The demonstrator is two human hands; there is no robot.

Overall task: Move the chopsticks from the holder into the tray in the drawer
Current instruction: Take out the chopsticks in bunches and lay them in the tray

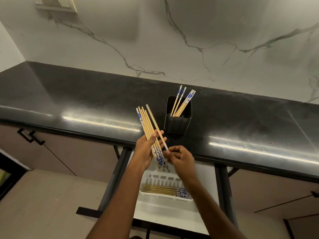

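Note:
A black holder (177,124) stands on the dark countertop with several blue-and-white-topped bamboo chopsticks (183,102) leaning in it. My left hand (144,150) grips a bundle of several chopsticks (146,125) over the counter's front edge, their plain tips pointing up and away. My right hand (181,158) pinches the end of one more chopstick (156,125), which lies across my left fingers beside the bundle. Below my hands the white tray (165,197) sits in the open drawer (165,214), with several chopsticks (162,189) lying flat in it.
The black countertop (86,100) runs left to right under a white marble wall. Cabinet doors with black handles (30,135) flank the drawer. Black drawer rails (114,178) stick out on both sides. A switch plate (55,3) is at the upper left.

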